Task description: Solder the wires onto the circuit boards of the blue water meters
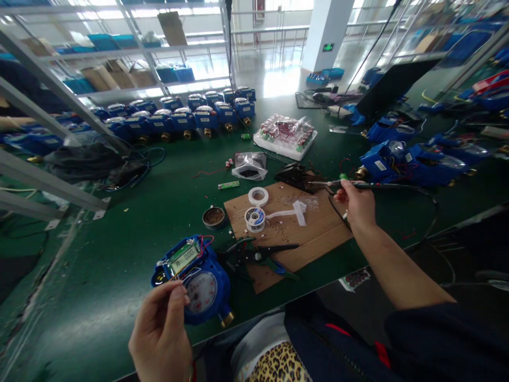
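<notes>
My right hand [357,204] is closed round a soldering iron [332,184], its tip pointing left beside a dark soldering stand [295,174]. A cable trails off the iron to the right. At the lower left, my left hand [163,323] pinches thumb and fingers together over the near edge of a blue water meter [220,273]. What lies between those fingertips is too small to make out; thin wires run close to them. The meter's top is uncovered, showing a lit display [185,258] with red wires beside it and a round dial [201,292].
On a cardboard sheet [318,239] lie a solder spool [254,218], a white tape roll [258,196] and pliers [274,265]. A small round tin [213,217] stands left of it. Behind are a bagged pack of parts [286,135] and rows of blue meters [181,121].
</notes>
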Motion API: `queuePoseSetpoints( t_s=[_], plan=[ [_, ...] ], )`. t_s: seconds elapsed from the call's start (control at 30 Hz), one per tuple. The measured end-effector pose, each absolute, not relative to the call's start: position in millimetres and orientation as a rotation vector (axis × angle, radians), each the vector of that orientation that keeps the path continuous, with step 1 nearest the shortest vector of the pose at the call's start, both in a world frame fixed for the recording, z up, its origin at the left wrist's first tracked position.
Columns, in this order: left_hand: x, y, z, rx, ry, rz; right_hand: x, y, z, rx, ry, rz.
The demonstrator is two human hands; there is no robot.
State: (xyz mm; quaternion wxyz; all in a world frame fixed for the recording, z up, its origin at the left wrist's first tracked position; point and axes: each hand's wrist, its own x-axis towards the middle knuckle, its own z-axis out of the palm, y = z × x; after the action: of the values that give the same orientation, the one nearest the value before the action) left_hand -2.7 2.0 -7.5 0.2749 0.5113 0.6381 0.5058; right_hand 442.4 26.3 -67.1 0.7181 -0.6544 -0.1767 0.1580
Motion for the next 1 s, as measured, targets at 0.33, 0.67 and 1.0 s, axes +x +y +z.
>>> queuePoseSetpoints(
  t_s=[0.33, 0.67, 1.0],
  plan=[
    [-2, 3, -6, 1.374, 1.692, 1.355, 469, 18, -82, -1.415, -0.227, 0.472],
    [-3, 1, -9, 1.354, 1.665, 1.385, 460, 5, -57, -1.317, -0.477, 0.467],
    [-4, 2, -8, 1.36, 1.633, 1.373, 449, 4, -65, -1.649, -1.233, 0.147]
  ],
)
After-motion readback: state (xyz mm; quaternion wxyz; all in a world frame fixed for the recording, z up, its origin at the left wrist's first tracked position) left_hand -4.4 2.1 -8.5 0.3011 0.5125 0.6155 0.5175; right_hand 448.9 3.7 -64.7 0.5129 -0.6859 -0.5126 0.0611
